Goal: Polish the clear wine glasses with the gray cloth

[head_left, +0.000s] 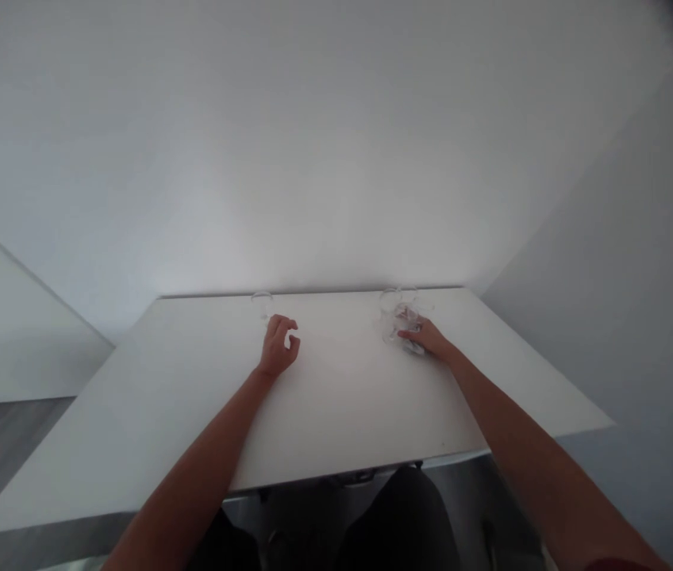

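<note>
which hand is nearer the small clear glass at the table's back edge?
Left. Left hand sits just in front of small clear glass; right hand is far right, on clear glasses.

Bare plain room, white table [336, 396] pushed against blank white walls [313, 159], clear glasses [399, 313] on it

Clear glasses [399, 317], white table [342, 396]

The tabletop [336, 396] is bare between the hands; two glasses [399, 313] and a small glass [262, 303] stand by the wall [313, 159].
</note>
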The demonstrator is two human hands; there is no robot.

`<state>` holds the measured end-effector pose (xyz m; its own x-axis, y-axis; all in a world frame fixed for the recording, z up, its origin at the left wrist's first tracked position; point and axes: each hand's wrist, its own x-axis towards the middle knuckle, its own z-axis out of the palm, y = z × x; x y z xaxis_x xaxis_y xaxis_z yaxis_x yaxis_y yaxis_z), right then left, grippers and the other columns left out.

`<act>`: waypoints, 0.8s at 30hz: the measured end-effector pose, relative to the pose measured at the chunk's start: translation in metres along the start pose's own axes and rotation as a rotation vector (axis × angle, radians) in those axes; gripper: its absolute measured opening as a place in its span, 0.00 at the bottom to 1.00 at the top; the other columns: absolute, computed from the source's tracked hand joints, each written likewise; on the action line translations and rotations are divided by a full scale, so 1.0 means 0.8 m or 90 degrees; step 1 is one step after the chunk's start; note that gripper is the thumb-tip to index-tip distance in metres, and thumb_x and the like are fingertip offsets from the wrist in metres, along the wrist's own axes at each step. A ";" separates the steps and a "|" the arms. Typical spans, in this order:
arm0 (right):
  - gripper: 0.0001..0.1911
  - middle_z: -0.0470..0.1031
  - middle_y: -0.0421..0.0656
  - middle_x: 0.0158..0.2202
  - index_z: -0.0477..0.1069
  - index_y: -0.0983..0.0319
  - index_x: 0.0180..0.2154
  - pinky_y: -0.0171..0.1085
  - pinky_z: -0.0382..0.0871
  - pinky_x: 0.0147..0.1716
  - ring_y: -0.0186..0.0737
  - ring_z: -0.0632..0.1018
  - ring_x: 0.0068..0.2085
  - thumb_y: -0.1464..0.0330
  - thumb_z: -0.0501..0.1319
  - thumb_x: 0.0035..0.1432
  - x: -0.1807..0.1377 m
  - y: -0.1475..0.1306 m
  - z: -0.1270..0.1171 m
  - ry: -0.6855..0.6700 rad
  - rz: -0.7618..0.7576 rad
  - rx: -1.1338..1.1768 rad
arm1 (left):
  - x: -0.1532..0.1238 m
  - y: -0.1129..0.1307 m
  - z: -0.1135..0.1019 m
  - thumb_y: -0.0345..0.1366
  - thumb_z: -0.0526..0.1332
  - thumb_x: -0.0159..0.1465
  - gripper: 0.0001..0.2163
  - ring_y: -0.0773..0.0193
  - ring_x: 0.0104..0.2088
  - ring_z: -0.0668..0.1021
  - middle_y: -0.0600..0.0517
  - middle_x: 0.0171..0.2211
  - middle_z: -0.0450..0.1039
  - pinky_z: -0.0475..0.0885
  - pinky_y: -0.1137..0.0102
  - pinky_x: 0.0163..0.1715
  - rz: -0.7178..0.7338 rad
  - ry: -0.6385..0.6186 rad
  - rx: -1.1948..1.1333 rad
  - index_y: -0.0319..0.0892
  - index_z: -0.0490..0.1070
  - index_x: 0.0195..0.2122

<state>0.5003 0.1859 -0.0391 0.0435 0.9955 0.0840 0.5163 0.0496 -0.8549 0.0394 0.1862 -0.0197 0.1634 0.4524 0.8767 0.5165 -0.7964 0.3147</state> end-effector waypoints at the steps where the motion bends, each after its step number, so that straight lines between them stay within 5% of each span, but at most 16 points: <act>1: 0.38 0.80 0.51 0.62 0.79 0.57 0.59 0.55 0.70 0.67 0.58 0.80 0.62 0.51 0.77 0.47 0.002 0.000 0.000 -0.013 0.000 0.009 | 0.001 0.001 0.000 0.18 0.57 0.57 0.17 0.57 0.39 0.73 0.49 0.38 0.67 0.73 0.64 0.37 -0.002 -0.011 -0.007 0.46 0.67 0.42; 16: 0.41 0.73 0.47 0.69 0.80 0.54 0.60 0.55 0.57 0.74 0.57 0.71 0.71 0.49 0.78 0.45 0.023 0.004 -0.015 -0.138 -0.040 0.014 | 0.003 0.008 0.002 0.23 0.58 0.66 0.12 0.59 0.41 0.75 0.48 0.40 0.71 0.76 0.64 0.39 0.000 -0.077 -0.067 0.46 0.69 0.46; 24: 0.39 0.74 0.43 0.68 0.81 0.52 0.58 0.57 0.52 0.76 0.59 0.70 0.72 0.51 0.79 0.42 0.022 -0.028 0.003 -0.144 -0.039 -0.019 | 0.002 0.006 0.003 0.24 0.58 0.67 0.10 0.60 0.40 0.76 0.49 0.38 0.70 0.75 0.66 0.38 -0.043 -0.127 -0.088 0.46 0.70 0.45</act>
<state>0.4879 0.2026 -0.0199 -0.1806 0.9834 0.0157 0.5376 0.1121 -0.8357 0.0443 0.1840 -0.0181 0.3026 0.5662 0.7667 0.4138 -0.8027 0.4294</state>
